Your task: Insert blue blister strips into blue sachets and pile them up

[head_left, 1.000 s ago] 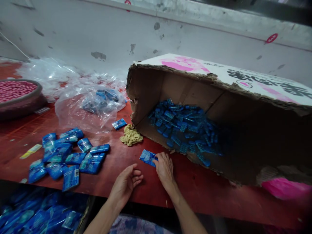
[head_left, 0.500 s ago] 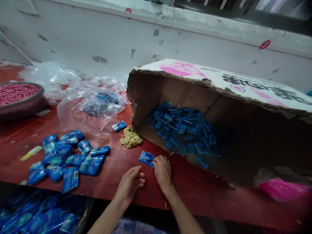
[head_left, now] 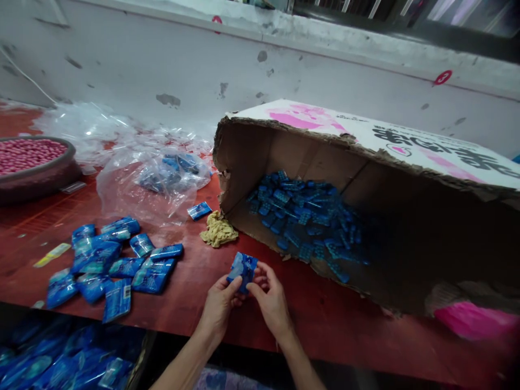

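Between my two hands is a small blue printed packet [head_left: 242, 267], held up off the red table. My left hand [head_left: 221, 303] pinches its lower left corner, thumb on the front. On the other side my right hand [head_left: 268, 295] grips the right edge, thumb also in front and fingers behind. Another flat blue packet [head_left: 199, 210] lies on the table beside a crumpled yellowish cloth [head_left: 218, 229]. To the left is a loose group of plump, filled blue packets [head_left: 97, 257].
A torn cardboard box [head_left: 284, 127] on its side holds many small blue pieces [head_left: 309, 211]. Clear plastic bags [head_left: 122, 189] lie at the back left, near a basin [head_left: 67, 168] of pink pellets. Below the table edge are more blue packets [head_left: 60, 357]. Pink plastic [head_left: 471, 319] sits at right.
The blue packet has been lifted off the table and brought nearer. My left hand, free before, has moved in and taken hold of it alongside my right hand.
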Demonstrator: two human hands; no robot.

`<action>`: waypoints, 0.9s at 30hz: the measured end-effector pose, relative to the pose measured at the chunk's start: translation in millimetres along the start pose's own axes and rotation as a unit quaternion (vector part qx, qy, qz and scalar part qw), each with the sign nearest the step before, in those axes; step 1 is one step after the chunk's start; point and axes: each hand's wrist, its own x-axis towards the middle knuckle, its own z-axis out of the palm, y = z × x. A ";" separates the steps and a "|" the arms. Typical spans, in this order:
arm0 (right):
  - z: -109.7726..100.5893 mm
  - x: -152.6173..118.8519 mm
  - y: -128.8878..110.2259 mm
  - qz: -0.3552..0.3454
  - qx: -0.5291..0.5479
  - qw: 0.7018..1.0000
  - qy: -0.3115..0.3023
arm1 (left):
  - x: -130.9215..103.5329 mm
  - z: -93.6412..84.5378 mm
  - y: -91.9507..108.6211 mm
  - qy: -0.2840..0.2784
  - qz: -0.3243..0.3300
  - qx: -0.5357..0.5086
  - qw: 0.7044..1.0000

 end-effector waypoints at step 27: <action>16.9 -6.2 11.8 0.077 0.050 0.996 0.005 | 3.6 12.8 -15.9 0.029 0.007 -0.013 0.999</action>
